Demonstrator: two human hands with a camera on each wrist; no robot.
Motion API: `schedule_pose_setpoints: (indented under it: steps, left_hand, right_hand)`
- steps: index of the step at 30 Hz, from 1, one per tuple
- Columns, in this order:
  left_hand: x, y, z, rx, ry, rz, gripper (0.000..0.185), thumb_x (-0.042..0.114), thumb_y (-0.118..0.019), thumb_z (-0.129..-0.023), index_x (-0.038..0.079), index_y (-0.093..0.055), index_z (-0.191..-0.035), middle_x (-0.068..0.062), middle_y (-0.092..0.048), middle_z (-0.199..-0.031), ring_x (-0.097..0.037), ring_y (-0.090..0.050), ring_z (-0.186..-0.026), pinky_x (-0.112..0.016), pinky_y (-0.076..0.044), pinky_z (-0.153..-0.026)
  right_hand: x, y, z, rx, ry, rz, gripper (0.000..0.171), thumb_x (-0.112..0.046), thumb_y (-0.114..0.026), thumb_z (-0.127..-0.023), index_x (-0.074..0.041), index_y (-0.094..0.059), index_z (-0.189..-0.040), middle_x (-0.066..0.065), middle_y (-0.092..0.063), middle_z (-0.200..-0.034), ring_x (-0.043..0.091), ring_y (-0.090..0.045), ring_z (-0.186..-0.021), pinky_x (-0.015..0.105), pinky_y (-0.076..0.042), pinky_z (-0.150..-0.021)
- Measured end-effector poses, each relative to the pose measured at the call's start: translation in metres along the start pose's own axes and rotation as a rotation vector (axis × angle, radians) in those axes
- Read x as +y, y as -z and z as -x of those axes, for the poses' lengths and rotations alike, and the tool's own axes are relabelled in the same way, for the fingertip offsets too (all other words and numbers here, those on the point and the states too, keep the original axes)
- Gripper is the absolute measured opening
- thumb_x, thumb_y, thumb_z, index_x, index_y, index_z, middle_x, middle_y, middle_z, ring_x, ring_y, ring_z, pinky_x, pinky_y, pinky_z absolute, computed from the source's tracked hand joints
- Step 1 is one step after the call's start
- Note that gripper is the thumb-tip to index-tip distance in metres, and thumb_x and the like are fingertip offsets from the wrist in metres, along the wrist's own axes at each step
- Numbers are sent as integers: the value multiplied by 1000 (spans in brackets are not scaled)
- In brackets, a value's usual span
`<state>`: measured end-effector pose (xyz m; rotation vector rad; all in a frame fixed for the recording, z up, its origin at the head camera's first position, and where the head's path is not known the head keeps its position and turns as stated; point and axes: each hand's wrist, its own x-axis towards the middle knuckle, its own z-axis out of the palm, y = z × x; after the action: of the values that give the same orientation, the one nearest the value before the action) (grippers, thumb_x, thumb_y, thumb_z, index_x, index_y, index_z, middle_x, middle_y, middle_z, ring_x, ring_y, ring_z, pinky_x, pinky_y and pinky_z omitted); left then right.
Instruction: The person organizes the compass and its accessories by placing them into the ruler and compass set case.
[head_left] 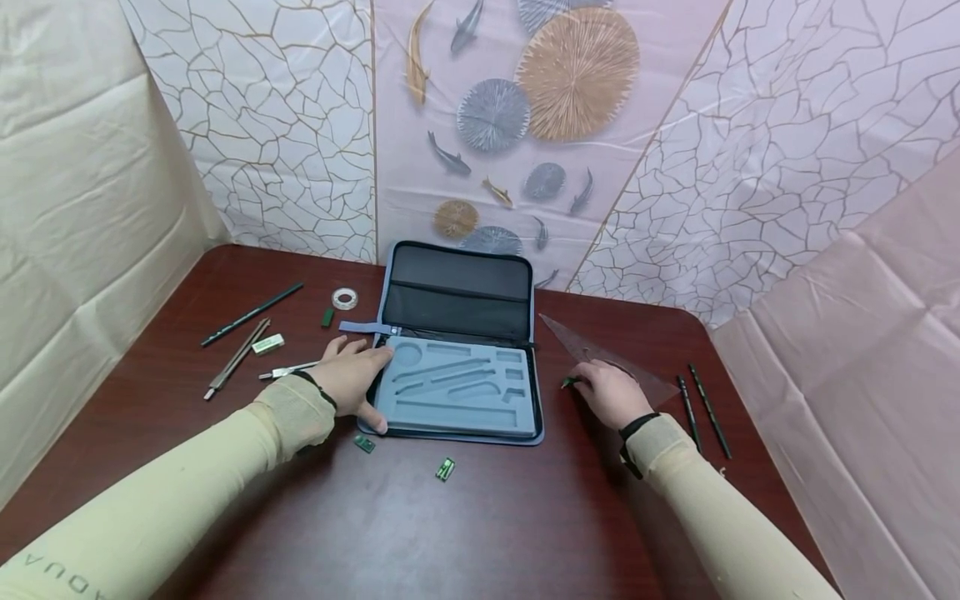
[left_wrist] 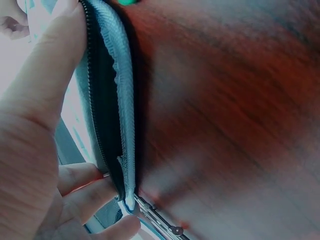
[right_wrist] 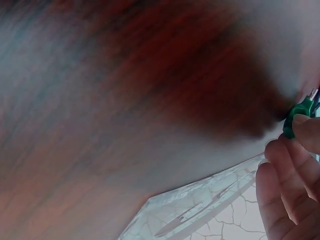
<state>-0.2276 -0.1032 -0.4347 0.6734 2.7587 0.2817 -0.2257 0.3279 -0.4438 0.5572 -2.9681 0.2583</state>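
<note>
The left hand (head_left: 351,377) lies spread on the left edge of the open case (head_left: 457,392), thumb along the near-left corner and fingers relaxed on the grey foam tray; the left wrist view shows the thumb (left_wrist: 47,85) pressed flat against the zipper rim. The right hand (head_left: 611,393) rests on the table (head_left: 495,525) just right of the case, its fingertips pinching a small green piece (head_left: 570,382), seen close in the right wrist view (right_wrist: 298,111).

The table is dark red wood, set in a corner of cracked-pattern wall sheets with a panel of fish and round fans at the far middle, and pale cloth hanging on both sides.

The case's black lid stands open toward the far side. A clear triangle ruler (head_left: 600,354) lies under and beyond the right hand, with two dark pencils (head_left: 701,408) farther right. Left of the case lie a tape roll (head_left: 344,297), a long dark pen (head_left: 252,314), a metal compass (head_left: 236,358), a white eraser (head_left: 267,343) and a slim tool (head_left: 288,370) beside the left wrist. Two small green clips (head_left: 405,457) lie near the case's near edge.
</note>
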Motion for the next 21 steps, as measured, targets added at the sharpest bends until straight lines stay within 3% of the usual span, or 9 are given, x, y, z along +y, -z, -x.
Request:
schedule_pose_setpoints:
  steps: [12, 21]
  left_hand:
    - [3, 5, 4, -53, 25, -8, 125, 65, -81, -58, 6, -25, -153, -14, -31, -154, -44, -20, -139, -60, -4, -108]
    - [9, 12, 9, -52, 15, -18, 123, 63, -81, -60, 4, -26, -152, -15, -34, -152, -45, -23, -138, -60, -9, -108]
  right_hand:
    - [-12, 4, -6, -3, 1, -16, 10, -12, -69, -91, -16, -70, -100, -1, -65, -93, 18, -62, -87, 43, -52, -76]
    - [-49, 9, -15, -19, 48, -70, 15, -13, -68, -92, -16, -70, -106, -2, -65, -99, 15, -62, -93, 42, -52, -81]
